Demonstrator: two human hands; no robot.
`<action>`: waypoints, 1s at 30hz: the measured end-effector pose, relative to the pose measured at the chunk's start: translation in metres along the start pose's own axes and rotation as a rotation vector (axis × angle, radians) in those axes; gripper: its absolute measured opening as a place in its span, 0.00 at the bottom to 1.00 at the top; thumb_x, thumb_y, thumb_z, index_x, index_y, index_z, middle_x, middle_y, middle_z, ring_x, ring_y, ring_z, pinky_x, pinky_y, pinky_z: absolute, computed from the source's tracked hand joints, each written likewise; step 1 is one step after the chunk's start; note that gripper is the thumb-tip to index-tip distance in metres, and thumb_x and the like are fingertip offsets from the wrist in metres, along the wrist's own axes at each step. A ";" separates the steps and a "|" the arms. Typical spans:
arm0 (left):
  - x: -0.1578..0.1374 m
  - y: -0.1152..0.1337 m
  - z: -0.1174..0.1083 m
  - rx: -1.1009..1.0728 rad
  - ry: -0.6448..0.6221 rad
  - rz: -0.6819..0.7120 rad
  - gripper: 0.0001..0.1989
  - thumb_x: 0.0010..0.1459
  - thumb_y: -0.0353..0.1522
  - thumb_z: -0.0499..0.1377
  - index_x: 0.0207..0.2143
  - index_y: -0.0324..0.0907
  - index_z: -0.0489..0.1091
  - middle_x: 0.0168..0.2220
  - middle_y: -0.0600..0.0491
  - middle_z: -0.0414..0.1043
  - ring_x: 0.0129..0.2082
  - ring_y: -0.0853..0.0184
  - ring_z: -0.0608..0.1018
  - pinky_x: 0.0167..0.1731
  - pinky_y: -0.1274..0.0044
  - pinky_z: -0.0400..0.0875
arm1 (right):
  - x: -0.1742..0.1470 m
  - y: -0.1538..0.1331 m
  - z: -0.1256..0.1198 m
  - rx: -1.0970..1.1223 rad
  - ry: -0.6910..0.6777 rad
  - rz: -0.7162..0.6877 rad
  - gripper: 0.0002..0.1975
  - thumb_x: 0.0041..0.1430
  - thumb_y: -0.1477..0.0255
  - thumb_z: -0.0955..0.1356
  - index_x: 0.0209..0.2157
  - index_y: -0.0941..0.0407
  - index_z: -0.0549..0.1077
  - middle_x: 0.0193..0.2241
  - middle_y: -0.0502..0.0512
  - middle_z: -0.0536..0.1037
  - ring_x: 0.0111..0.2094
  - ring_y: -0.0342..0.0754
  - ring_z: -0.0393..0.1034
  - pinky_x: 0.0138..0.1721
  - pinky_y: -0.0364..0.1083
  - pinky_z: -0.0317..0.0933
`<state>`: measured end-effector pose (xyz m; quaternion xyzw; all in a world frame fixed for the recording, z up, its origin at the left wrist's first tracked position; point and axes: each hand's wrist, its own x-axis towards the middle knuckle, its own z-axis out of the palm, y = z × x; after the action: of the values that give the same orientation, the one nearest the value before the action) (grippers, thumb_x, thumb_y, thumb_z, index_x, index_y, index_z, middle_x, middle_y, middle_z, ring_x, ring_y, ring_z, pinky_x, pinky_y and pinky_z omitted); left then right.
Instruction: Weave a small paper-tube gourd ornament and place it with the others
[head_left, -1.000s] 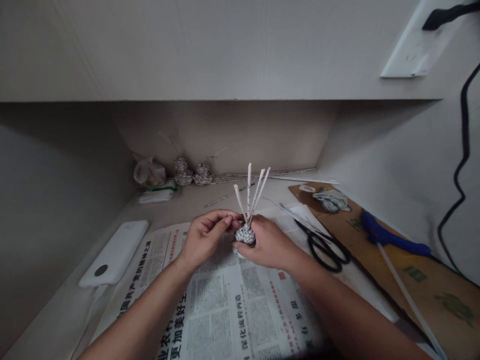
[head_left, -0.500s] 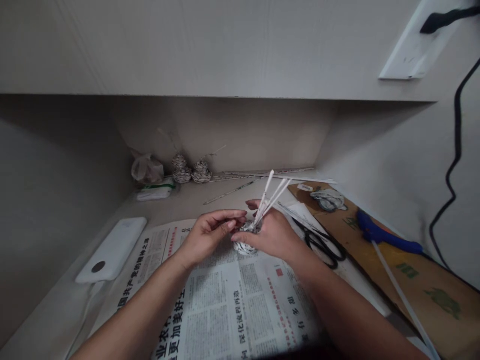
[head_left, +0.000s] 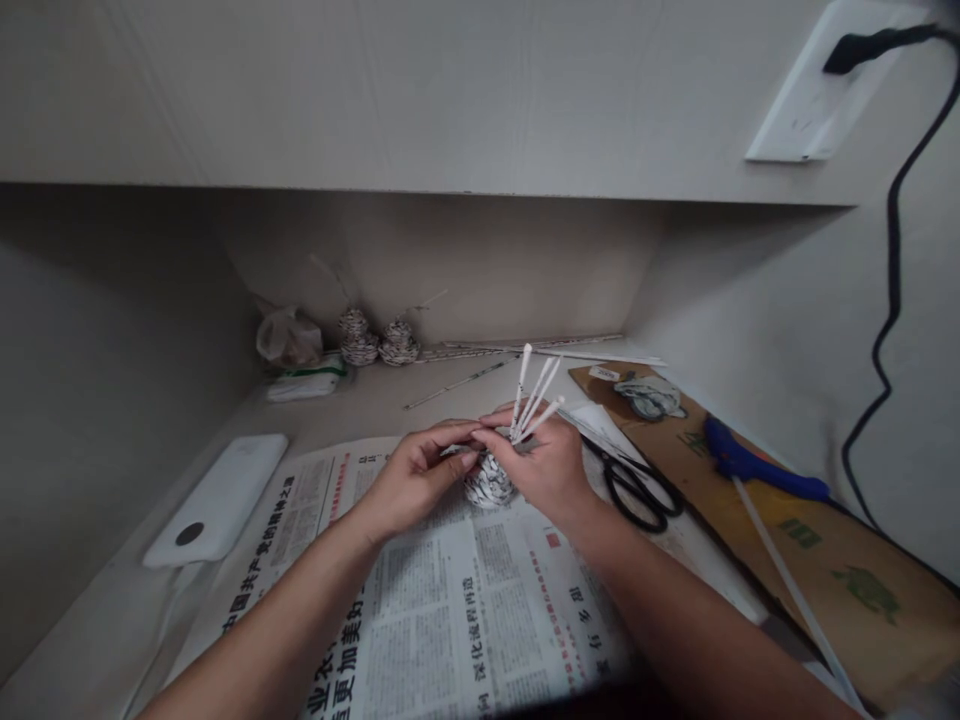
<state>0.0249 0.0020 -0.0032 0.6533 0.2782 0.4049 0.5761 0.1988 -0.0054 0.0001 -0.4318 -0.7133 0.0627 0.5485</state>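
A small round piece woven from rolled newspaper [head_left: 491, 484] rests on the newspaper sheet, between my hands. Several white paper tubes [head_left: 531, 398] stick up from its top and fan out. My right hand [head_left: 546, 462] is closed round the upper right of the weave, its thumb reaching across the top. From the left, my left hand [head_left: 420, 470] pinches thumb and forefinger at the weave's upper edge, where a short bit of paper strip [head_left: 452, 450] shows. The fingertips of both hands meet there, so the exact grip is partly hidden.
Newspaper [head_left: 420, 620] covers the worktop. Black scissors [head_left: 637, 492] lie right of my hands, beside cardboard [head_left: 780, 540] bearing a blue glue gun [head_left: 761, 465]. A white power bank [head_left: 217, 500] lies left. Two woven gourds [head_left: 398, 345] and paper rods [head_left: 517, 348] sit at the back.
My right thumb has moved from the weave's side up to its top, meeting my left fingers. The upright tubes have spread and lean differently. The view has shifted slightly.
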 end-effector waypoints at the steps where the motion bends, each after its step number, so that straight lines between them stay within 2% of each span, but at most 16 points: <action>1: 0.000 0.000 0.000 0.003 -0.005 0.006 0.17 0.57 0.31 0.60 0.50 0.45 0.72 0.54 0.46 0.70 0.53 0.60 0.71 0.51 0.68 0.66 | 0.000 0.001 0.001 0.020 -0.001 0.007 0.03 0.55 0.71 0.70 0.33 0.52 0.77 0.31 0.52 0.79 0.36 0.48 0.73 0.42 0.50 0.66; 5: 0.001 -0.001 0.002 0.013 0.005 0.030 0.17 0.57 0.31 0.60 0.50 0.44 0.73 0.51 0.46 0.72 0.52 0.59 0.72 0.54 0.66 0.62 | -0.002 0.003 0.004 0.034 0.010 -0.019 0.05 0.54 0.75 0.69 0.33 0.53 0.78 0.33 0.53 0.80 0.38 0.47 0.74 0.43 0.49 0.67; 13: 0.001 -0.001 0.005 -0.014 0.027 -0.007 0.18 0.56 0.31 0.60 0.50 0.45 0.73 0.51 0.46 0.73 0.50 0.58 0.72 0.50 0.66 0.64 | 0.000 0.004 0.005 -0.020 -0.019 -0.025 0.07 0.53 0.78 0.68 0.32 0.54 0.77 0.32 0.53 0.80 0.37 0.47 0.75 0.42 0.47 0.67; 20: 0.002 0.001 0.005 0.130 0.019 0.071 0.17 0.57 0.31 0.59 0.49 0.42 0.74 0.50 0.44 0.73 0.52 0.57 0.72 0.55 0.64 0.61 | -0.003 0.006 0.006 -0.122 -0.006 -0.122 0.06 0.52 0.79 0.67 0.30 0.56 0.75 0.30 0.54 0.80 0.33 0.48 0.74 0.38 0.46 0.66; 26: 0.002 -0.001 0.005 0.161 0.066 0.079 0.16 0.56 0.32 0.59 0.47 0.41 0.75 0.48 0.43 0.74 0.50 0.57 0.73 0.53 0.63 0.63 | -0.002 0.005 0.005 -0.136 -0.032 -0.045 0.06 0.54 0.77 0.66 0.29 0.55 0.76 0.29 0.54 0.80 0.33 0.48 0.75 0.38 0.46 0.67; 30: 0.002 -0.002 0.003 0.146 0.088 0.066 0.15 0.56 0.32 0.59 0.46 0.42 0.75 0.48 0.44 0.74 0.49 0.59 0.74 0.52 0.65 0.65 | 0.001 0.006 0.002 -0.025 -0.081 -0.001 0.07 0.56 0.75 0.66 0.33 0.54 0.77 0.32 0.53 0.81 0.35 0.47 0.75 0.41 0.47 0.67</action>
<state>0.0290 0.0024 -0.0043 0.6839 0.3102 0.4305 0.5007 0.2004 0.0001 -0.0030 -0.4355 -0.7359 0.0710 0.5136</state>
